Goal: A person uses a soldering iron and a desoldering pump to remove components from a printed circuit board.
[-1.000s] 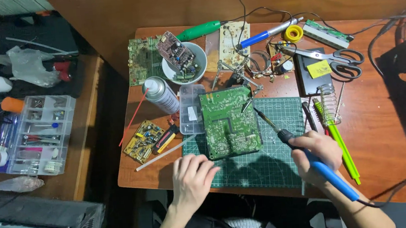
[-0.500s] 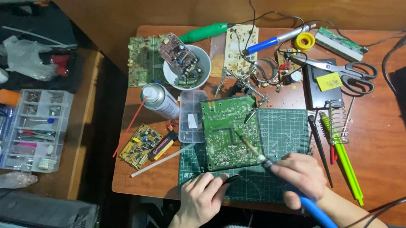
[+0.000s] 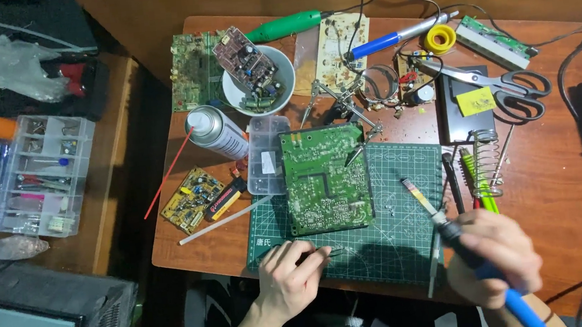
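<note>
A green circuit board (image 3: 325,179) speckled with silver solder dots lies on a dark green cutting mat (image 3: 395,235) ruled with a pale grid, near the front edge of the reddish-brown wooden table (image 3: 559,182). The soldering iron (image 3: 474,256) has a black grip and a bright blue handle, and a smaller yellow circuit board (image 3: 192,200) sits towards the left edge. Towards the back edge are a white bowl (image 3: 258,83), a green-handled tool (image 3: 293,24), a yellow roll (image 3: 440,38) and black-handled scissors (image 3: 509,85).

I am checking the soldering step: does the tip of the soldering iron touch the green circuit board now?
Apart. The head view shows the soldering iron tip over bare green mat, right of the circuit board.
</note>
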